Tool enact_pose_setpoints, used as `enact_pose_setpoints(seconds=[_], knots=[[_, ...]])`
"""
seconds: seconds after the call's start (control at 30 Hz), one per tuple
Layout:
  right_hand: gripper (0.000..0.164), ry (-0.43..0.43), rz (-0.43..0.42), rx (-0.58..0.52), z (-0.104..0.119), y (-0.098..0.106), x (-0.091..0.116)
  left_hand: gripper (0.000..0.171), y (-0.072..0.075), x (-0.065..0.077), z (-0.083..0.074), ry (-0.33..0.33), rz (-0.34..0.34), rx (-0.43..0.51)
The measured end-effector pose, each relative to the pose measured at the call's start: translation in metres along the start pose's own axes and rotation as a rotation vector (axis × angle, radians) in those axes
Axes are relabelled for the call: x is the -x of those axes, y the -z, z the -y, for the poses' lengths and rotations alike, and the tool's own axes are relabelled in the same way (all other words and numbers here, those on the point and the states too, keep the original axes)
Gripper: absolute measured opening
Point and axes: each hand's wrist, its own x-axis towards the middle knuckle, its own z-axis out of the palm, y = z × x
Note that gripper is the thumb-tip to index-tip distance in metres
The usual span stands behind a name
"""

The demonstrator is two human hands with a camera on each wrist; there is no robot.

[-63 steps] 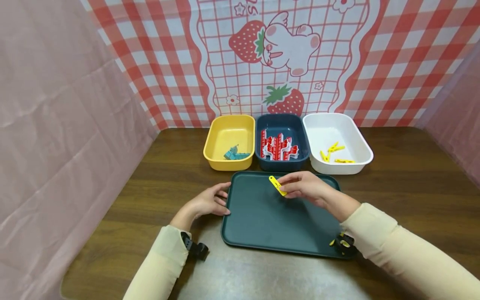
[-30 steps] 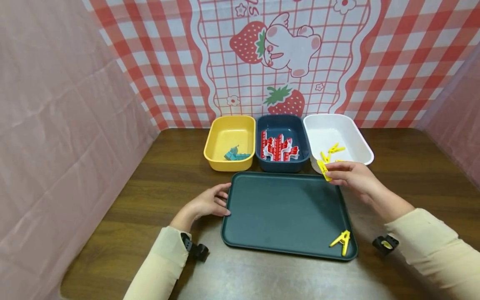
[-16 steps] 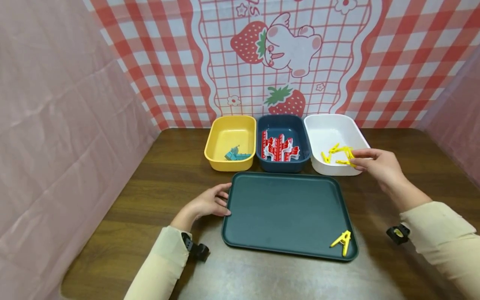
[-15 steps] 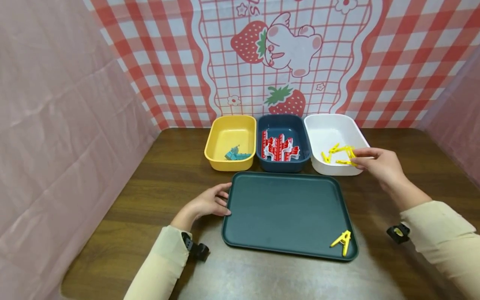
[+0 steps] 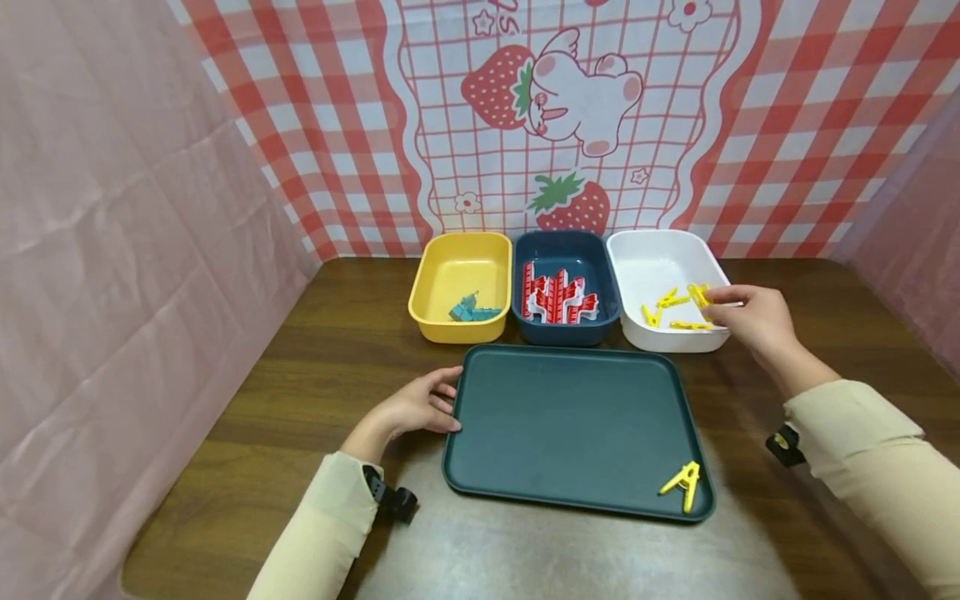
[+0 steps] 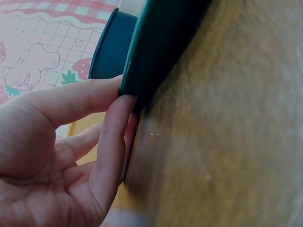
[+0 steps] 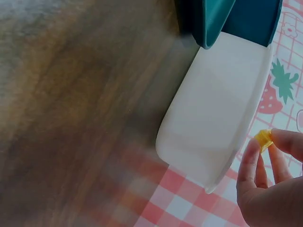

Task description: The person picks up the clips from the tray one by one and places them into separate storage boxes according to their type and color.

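At the right end of the row, my right hand pinches a yellow clothespin between thumb and fingertips, over the white bin. The right wrist view has this clothespin beyond the bin's rim. Three more yellow clothespins lie inside that bin. My left hand touches the left edge of a dark green tray with thumb and fingertips; the left wrist view shows them at the tray's rim. Another yellow clothespin lies on the tray's near right corner.
Left of the white bin stand a navy bin with several red-and-white clips and a yellow bin with teal clips. Their near sides stand close behind the tray. Checked cloth hangs behind the wooden table.
My right hand has carried the clothespin from above the tray rightward to the white bin, then raised it slightly. My left hand has stayed at the tray's edge.
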Motion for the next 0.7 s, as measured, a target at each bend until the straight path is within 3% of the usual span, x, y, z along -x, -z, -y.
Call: enact_pose_setpoints(seconds=[0.33,0.7], knots=[[0.06,-0.054,-0.051,-0.045,0.011,-0.001,-0.002,0.085,0.0,-0.001,0.0,0.01,-0.003,0.014],[0.057,0.034,-0.053,0.007,0.015,-0.003,0.013,0.086,-0.001,-0.002,-0.001,0.028,0.0,0.02]])
